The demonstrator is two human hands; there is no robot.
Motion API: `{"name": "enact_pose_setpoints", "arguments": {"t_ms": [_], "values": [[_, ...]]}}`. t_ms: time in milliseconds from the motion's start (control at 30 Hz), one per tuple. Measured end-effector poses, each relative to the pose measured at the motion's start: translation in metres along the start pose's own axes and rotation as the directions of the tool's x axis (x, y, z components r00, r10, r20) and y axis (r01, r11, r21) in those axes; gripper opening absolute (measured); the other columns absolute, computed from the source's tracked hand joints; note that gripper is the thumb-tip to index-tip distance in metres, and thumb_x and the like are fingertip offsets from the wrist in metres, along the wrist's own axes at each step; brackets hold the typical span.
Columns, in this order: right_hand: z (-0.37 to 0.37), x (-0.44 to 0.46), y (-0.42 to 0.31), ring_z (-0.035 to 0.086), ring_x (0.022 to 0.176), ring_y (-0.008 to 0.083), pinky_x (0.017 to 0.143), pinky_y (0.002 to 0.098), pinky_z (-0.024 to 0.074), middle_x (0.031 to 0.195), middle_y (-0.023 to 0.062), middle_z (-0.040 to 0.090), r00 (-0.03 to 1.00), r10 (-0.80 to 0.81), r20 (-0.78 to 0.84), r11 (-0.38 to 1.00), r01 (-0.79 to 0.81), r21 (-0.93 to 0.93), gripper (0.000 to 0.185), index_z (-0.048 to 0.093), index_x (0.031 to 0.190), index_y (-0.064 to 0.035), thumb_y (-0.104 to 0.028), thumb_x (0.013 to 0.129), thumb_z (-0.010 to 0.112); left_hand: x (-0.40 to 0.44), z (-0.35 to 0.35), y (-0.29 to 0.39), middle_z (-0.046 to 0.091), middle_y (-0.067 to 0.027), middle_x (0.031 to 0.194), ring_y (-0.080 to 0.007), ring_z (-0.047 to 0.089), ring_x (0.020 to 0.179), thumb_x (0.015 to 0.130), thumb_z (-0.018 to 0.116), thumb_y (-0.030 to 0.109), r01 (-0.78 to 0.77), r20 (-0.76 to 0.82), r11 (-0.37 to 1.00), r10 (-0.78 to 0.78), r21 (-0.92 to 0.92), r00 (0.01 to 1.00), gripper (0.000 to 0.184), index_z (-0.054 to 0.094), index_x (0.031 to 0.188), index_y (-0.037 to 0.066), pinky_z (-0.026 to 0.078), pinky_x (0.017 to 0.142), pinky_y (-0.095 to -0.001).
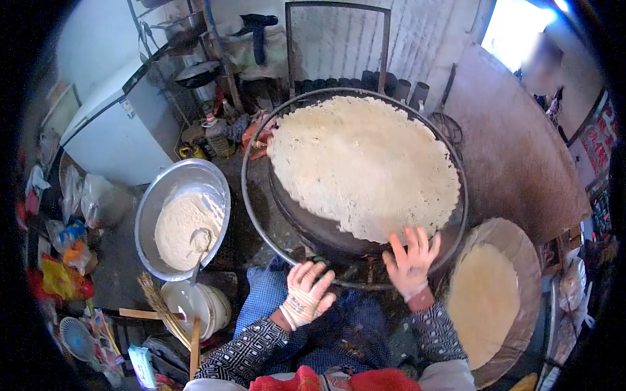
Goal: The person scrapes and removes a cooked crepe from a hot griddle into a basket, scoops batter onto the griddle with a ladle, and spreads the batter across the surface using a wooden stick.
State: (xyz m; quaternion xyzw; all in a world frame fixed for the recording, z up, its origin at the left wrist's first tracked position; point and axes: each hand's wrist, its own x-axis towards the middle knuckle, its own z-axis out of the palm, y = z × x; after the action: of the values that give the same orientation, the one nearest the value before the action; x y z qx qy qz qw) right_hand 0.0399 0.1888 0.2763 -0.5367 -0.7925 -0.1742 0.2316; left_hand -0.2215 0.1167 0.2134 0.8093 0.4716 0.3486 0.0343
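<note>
A large thin sheet of pale batter [365,163] covers most of a dark round griddle [303,218], its edge ragged. A metal ring [255,218] encircles the griddle. My right hand [411,264], in a light glove, is open with fingers spread at the near right edge of the sheet; whether the fingertips touch it I cannot tell. My left hand [305,296], also gloved, is by the near left part of the ring, fingers apart and holding nothing. To the left, a metal basin [149,228] holds thick batter [181,228] with a ladle [199,242] resting in it.
A white bucket [218,306] with wooden-handled tools and a straw brush [156,296] stands below the basin. At right, a round tray [529,287] bears a flat pancake [486,306]. A brown board [515,150] leans behind it. Another person [542,65] is at the upper right.
</note>
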Motion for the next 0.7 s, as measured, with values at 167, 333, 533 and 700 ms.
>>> {"name": "enact_pose_setpoints", "arguments": {"t_ms": [167, 333, 533, 700], "values": [[0.027, -0.121, -0.029, 0.057, 0.107, 0.0347, 0.091, 0.0435, 0.0486, 0.123, 0.0182, 0.054, 0.842, 0.531, 0.096, 0.603, -0.455, 0.655, 0.034, 0.06, 0.115, -0.0029, -0.017, 0.085, 0.068, 0.082, -0.029, -0.01, 0.047, -0.019, 0.137, -0.0402, 0.035, 0.133, 0.085, 0.06, 0.027, 0.035, -0.004, 0.992, -0.035, 0.122, 0.999, 0.055, 0.049, 0.132, 0.001, 0.018, 0.112, -0.0563], [0.023, -0.102, -0.02, 0.058, 0.104, 0.0314, 0.088, 0.0442, 0.0504, 0.119, 0.0159, 0.056, 0.363, 0.695, 0.62, -0.517, -0.347, 0.783, 0.041, 0.054, 0.118, -0.0002, -0.03, 0.092, 0.064, 0.131, 0.035, -0.009, 0.04, -0.0168, 0.149, -0.0303, 0.028, 0.142, 0.094, 0.036, 0.06, 0.044, 0.493, 0.917, -0.254, 0.398, 0.832, 0.076, 0.04, 0.143, 0.003, 0.006, 0.116, -0.0582], [0.072, -0.096, 0.049, 0.064, 0.099, 0.0253, 0.088, 0.0405, 0.0514, 0.113, 0.0156, 0.065, 0.502, 0.628, 0.594, -0.581, -0.205, 0.788, 0.037, 0.063, 0.114, 0.0005, -0.028, 0.093, 0.054, 0.079, 0.004, 0.054, 0.051, -0.0166, 0.135, -0.0329, 0.037, 0.135, 0.09, 0.052, 0.05, -0.059, 0.528, 0.998, 0.058, -0.014, 0.847, 0.06, 0.053, 0.128, 0.003, 0.018, 0.113, -0.0565], [0.081, -0.105, 0.071, 0.063, 0.092, 0.0176, 0.084, 0.0329, 0.0509, 0.102, 0.0075, 0.069, 0.259, 0.888, 0.379, -0.291, -0.32, 0.902, 0.028, 0.067, 0.108, 0.0002, -0.02, 0.088, 0.066, 0.028, -0.034, 0.029, 0.056, -0.0175, 0.109, -0.0353, 0.05, 0.106, 0.089, 0.056, 0.019, -0.039, -0.045, 0.995, 0.035, -0.09, 0.998, 0.029, 0.057, 0.113, 0.004, 0.039, 0.094, -0.0472]]}}
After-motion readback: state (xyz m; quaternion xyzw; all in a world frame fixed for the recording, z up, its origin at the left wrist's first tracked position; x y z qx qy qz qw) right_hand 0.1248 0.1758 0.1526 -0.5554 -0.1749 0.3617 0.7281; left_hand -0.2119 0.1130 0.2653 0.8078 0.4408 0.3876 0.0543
